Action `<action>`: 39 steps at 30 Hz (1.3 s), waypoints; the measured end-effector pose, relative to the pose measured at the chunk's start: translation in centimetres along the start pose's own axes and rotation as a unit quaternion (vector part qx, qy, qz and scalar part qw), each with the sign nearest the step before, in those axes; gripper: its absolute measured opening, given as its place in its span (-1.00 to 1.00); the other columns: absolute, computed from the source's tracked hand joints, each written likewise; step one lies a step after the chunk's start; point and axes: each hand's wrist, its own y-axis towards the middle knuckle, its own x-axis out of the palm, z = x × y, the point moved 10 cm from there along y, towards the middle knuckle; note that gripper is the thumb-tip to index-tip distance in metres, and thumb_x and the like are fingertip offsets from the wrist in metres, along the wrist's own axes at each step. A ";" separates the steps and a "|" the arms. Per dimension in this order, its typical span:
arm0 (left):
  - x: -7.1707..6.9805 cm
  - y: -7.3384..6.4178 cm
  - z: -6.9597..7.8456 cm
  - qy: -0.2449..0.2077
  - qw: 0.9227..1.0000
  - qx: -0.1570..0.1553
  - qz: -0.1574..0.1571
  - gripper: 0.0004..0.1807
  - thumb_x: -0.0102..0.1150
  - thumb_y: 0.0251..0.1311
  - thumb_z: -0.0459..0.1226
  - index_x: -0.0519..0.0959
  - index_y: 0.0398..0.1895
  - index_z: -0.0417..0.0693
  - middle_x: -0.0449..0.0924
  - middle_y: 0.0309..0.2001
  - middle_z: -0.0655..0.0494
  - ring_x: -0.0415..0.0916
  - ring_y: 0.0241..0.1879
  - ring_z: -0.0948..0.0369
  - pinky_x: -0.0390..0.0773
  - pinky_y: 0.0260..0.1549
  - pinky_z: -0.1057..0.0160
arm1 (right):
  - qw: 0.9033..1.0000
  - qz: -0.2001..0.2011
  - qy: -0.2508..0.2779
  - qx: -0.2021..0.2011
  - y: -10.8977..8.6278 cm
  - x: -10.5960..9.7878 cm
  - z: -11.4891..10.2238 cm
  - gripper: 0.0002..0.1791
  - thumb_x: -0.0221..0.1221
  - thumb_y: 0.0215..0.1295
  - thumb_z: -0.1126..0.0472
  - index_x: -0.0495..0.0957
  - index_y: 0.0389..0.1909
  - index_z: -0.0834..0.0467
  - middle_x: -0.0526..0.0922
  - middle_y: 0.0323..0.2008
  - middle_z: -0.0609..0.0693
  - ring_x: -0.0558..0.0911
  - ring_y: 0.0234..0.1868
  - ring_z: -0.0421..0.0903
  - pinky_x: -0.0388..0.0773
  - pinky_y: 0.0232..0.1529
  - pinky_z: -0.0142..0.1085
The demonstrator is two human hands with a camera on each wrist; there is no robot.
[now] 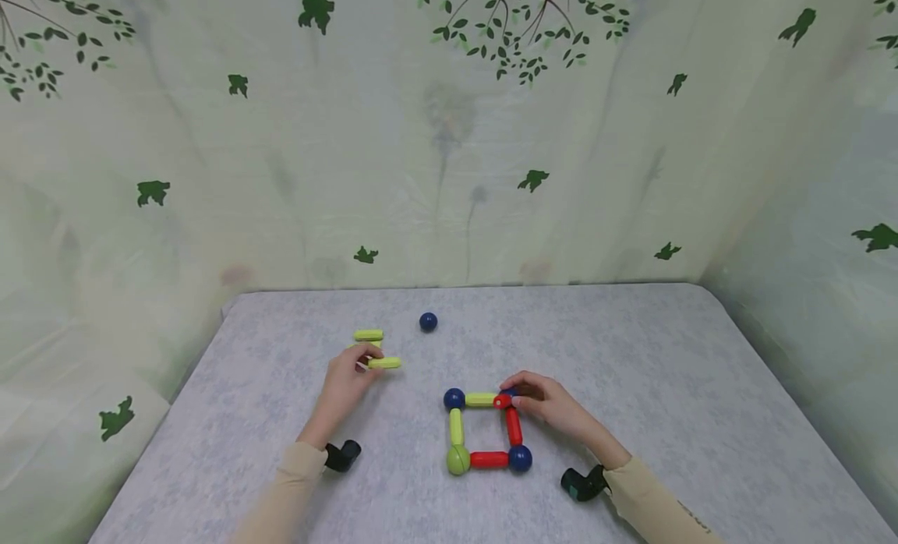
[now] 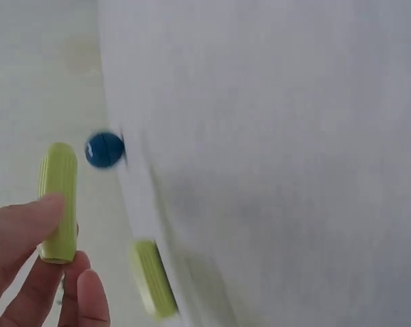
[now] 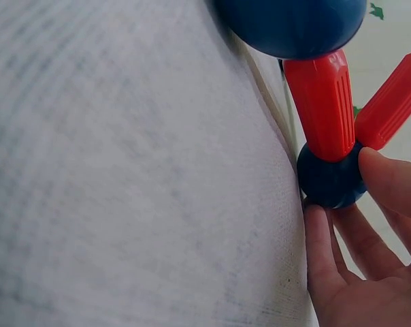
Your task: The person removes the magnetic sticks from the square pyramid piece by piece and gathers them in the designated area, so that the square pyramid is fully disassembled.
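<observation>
My left hand [image 1: 349, 371] pinches a yellow-green building rod [image 2: 59, 184] between thumb and fingers, at the table's left. Two more such rods, one of them a lone-looking rod [image 1: 368, 334], lie by that hand; the other is partly covered by it. To the right, a square of rods and balls lies flat: yellow-green rods [image 1: 457, 427] at back and left, red rods [image 1: 489, 460] at front and right. Its corners are blue balls [image 1: 520, 458] and one yellow-green ball [image 1: 458, 460]. With thumb and fingers my right hand [image 1: 554, 408] grips the back-right blue ball [image 3: 328, 178], from which another red rod [image 3: 392, 102] sticks up.
A loose blue ball [image 1: 428, 321] sits near the back of the grey-white table [image 1: 617, 341]. Behind it, and along both sides, hangs a pale curtain [image 1: 379, 139] with leaf prints. Each wrist carries a black camera [image 1: 584, 483].
</observation>
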 end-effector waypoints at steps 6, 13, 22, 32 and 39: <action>-1.2 1.1 -3.0 0.029 0.999 -0.038 -0.003 -0.80 0.30 0.05 -0.52 0.57 -0.23 -0.27 0.53 -0.21 -0.15 0.46 -0.22 0.00 0.50 -0.22 0.07 | 1.000 -0.001 0.005 -0.002 -0.1 0.1 0.0 -0.73 0.10 0.38 0.28 0.51 0.06 0.19 0.57 -0.02 0.03 0.52 0.03 0.00 0.44 0.09 -0.08; -1.3 2.2 -4.6 0.094 0.993 -0.073 -0.007 -0.84 0.28 0.06 -0.51 0.55 -0.28 -0.25 0.40 -0.27 -0.15 0.39 -0.28 0.00 0.45 -0.27 0.05 | 1.000 0.001 0.000 0.000 -0.1 0.1 0.0 -0.72 0.11 0.38 0.28 0.51 0.07 0.19 0.56 -0.01 0.03 0.51 0.02 0.00 0.45 0.08 -0.11; -1.0 3.0 -5.4 0.108 0.990 -0.090 -0.014 -0.82 0.28 0.08 -0.48 0.52 -0.26 -0.23 0.39 -0.27 -0.14 0.36 -0.30 0.02 0.42 -0.31 0.06 | 1.000 -0.002 -0.002 -0.001 0.1 0.1 0.2 -0.73 0.11 0.38 0.26 0.51 0.06 0.20 0.58 -0.03 0.03 0.52 0.01 -0.02 0.44 0.05 -0.17; 1.4 1.2 1.4 0.044 0.999 0.016 -0.028 -0.78 0.31 0.09 -0.45 0.54 -0.20 -0.20 0.44 -0.18 -0.16 0.40 -0.15 -0.05 0.47 -0.20 0.04 | 1.000 -0.001 0.004 0.002 0.1 0.1 0.1 -0.72 0.11 0.37 0.27 0.51 0.06 0.21 0.58 -0.03 0.03 0.51 0.00 -0.01 0.44 0.04 -0.18; 9.4 -2.4 9.5 -0.096 0.972 0.121 -0.179 -0.73 0.29 0.14 -0.42 0.52 -0.09 -0.24 0.53 -0.16 -0.07 0.52 -0.21 0.09 0.56 -0.24 0.26 | 1.000 0.003 0.004 0.009 0.1 0.0 0.1 -0.71 0.11 0.38 0.26 0.51 0.07 0.20 0.57 -0.01 0.03 0.51 0.01 -0.01 0.43 0.05 -0.14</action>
